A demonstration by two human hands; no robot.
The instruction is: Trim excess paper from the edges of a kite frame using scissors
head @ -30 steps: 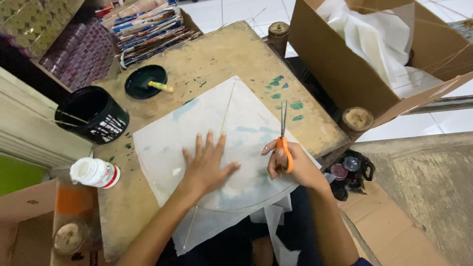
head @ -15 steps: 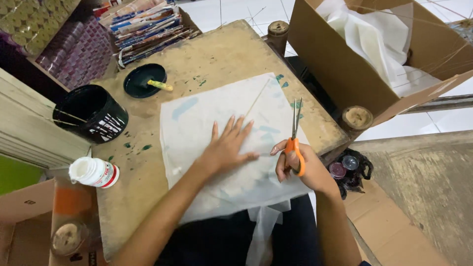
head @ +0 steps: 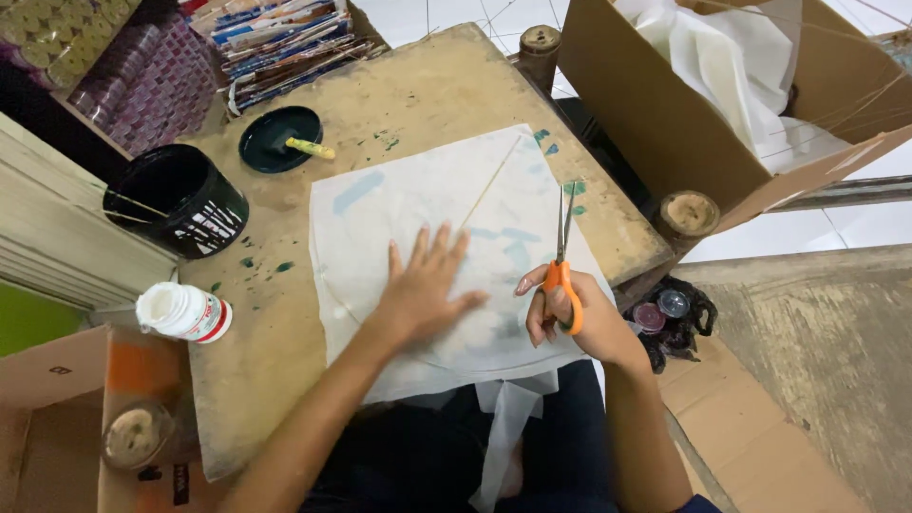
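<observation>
A white translucent paper sheet [head: 408, 204] with a thin stick frame lies on a worn wooden table [head: 427, 85]. My left hand [head: 423, 290] presses flat on the sheet near its middle, fingers spread. My right hand [head: 570, 313] grips orange-handled scissors [head: 562, 237], whose blades point away from me along the sheet's right edge. A loose strip of white paper [head: 503, 427] hangs down over my lap.
A black bucket [head: 176, 199] and a black lid holding a yellow piece [head: 280, 138] stand at the table's left. A white jar [head: 180, 312] lies at the left edge. A cardboard box of white paper [head: 741, 85] sits at the right; stacked magazines [head: 285, 38] at the back.
The view and sheet have shifted slightly. My left hand stays flat on the paper; the scissors have moved a little further along the right edge.
</observation>
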